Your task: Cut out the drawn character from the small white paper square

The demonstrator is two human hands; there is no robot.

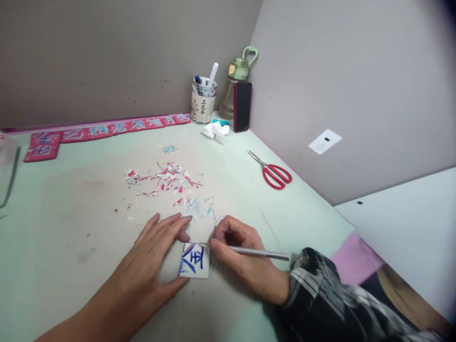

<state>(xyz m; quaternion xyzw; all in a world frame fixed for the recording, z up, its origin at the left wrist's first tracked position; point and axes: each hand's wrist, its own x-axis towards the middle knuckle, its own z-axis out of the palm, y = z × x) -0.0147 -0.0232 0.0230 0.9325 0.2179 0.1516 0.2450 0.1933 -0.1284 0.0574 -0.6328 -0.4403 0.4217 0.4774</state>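
My left hand lies flat on the desk and pins down a small white paper square with a blue character drawn on it. My right hand grips a thin silver craft knife, its tip touching the square's top edge. A patch of red, white and blue paper scraps lies just beyond both hands.
Red-handled scissors lie at the right. A row of red cut-paper squares lines the back wall. In the corner stand a pen cup, a green bottle, a red phone and crumpled tissue.
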